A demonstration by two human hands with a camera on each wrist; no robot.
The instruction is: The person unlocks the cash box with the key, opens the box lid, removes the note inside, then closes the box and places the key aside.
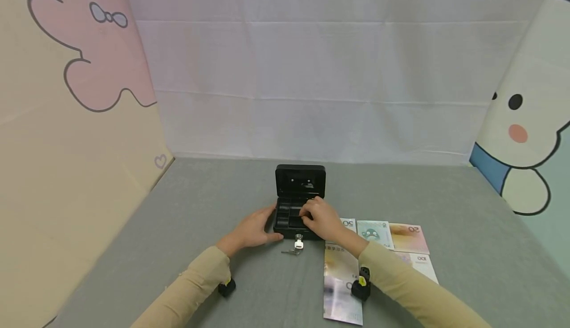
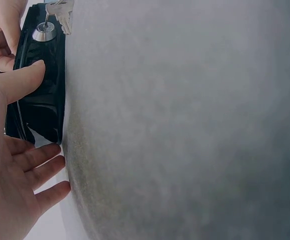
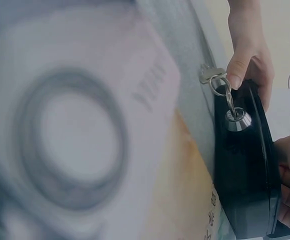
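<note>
A small black cash box (image 1: 297, 233) stands with its lid (image 1: 300, 179) raised and a divided tray (image 1: 283, 214) inside. My left hand (image 1: 254, 226) steadies its left front corner. In the left wrist view the thumb (image 2: 27, 82) rests on the front face, and the fingers (image 2: 37, 170) extend along the side. My right hand (image 1: 324, 217) reaches over the right side of the box with its fingers bent down into the tray area. Whether they hold anything is hidden. Keys (image 3: 212, 75) hang on a ring from the front lock (image 3: 238, 120).
Several play banknotes (image 1: 340, 263) lie right of the box, partly beneath the right forearm. Further notes (image 1: 407, 238) extend to the right. A grey cloth (image 1: 213, 189) covers the table, with a white curtain (image 1: 311, 70) behind and cartoon-printed panels (image 1: 80, 135) at the sides.
</note>
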